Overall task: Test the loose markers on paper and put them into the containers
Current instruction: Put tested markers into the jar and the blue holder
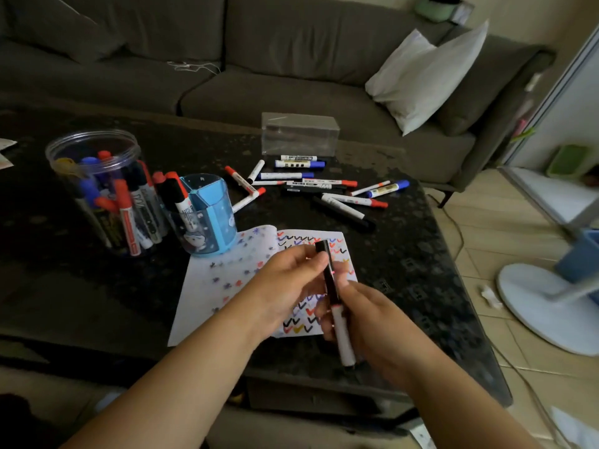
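Marker [337, 306]: black cap end up, white barrel down, held above the paper between both hands.
Right hand [372, 315]: fingers curled round the white barrel.
Left hand [288, 283]: thumb and fingertips pinch the black upper part near the cap.
Paper [227, 280]: flat on the bench [97, 286], covered with coloured ticks and blots.
Loose markers [311, 186]: scattered on the bench beyond the paper, red, blue and black caps.
Blue holder [210, 218]: at the paper's far-left corner, markers inside.
Clear jar [107, 189]: left of the holder, packed with markers.
Clear box [299, 134]: behind the loose markers.
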